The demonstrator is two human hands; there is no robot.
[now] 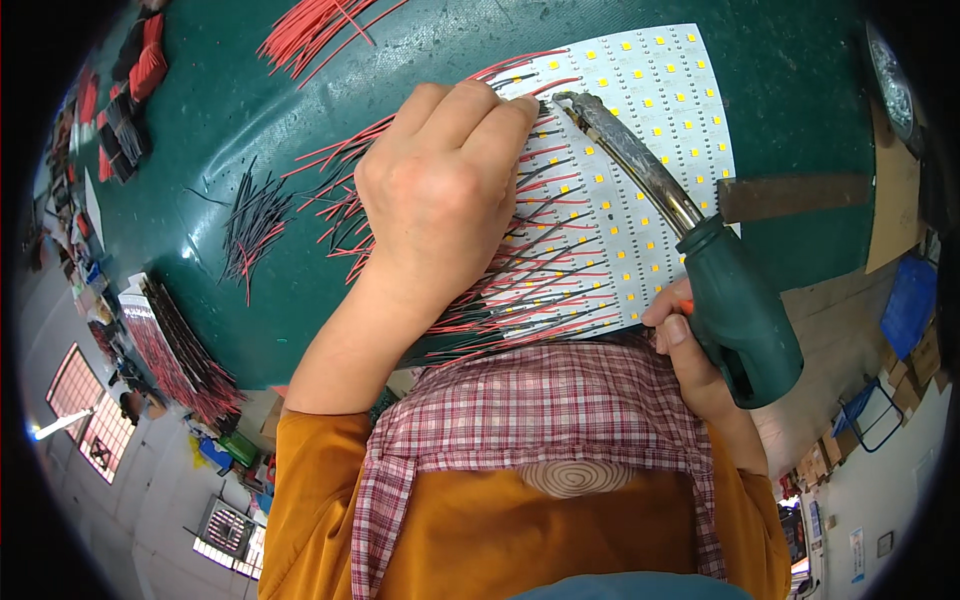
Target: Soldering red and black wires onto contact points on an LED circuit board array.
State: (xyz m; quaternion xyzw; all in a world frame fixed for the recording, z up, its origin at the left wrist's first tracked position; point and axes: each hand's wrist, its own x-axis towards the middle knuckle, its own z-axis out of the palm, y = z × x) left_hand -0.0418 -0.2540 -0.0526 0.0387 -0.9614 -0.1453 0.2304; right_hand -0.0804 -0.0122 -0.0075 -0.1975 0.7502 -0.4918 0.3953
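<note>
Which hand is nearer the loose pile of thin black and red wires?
Left. The left hand is right of the pile; the right hand is farther right, holding the green-handled soldering iron.

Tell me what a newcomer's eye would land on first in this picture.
Probably the green-handled soldering iron in the right hand, its metal shaft slanting across the white board toward the upper left. Next come the board's rows of yellow squares, and the red and black wires fanning out along its left side, around the left hand.
</note>
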